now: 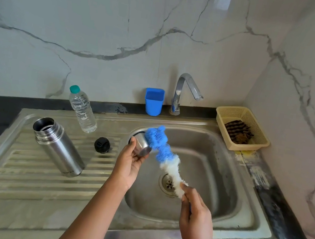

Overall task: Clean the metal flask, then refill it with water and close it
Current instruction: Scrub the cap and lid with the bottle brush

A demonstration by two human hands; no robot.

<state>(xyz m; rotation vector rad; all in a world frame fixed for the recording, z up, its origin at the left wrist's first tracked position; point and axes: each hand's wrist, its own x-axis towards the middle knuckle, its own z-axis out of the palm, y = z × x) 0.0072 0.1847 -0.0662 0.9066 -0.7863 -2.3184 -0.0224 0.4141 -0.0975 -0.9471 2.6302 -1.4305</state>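
Right hand (195, 213), nearest, grips the handle of a blue-and-white brush (164, 157), whose blue end presses against a small steel cup (142, 145) held in the left hand's (128, 162) curled fingers, over the sink (223, 190). On the draining board the flask (57, 145) stands open, a water bottle (82, 109) behind it and a black cap (102, 145) beside it.

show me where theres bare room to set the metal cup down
Free: the drainboard in front of the flask, and the basin floor right of the drain. Crowded: the strip between flask, black stopper and water bottle.
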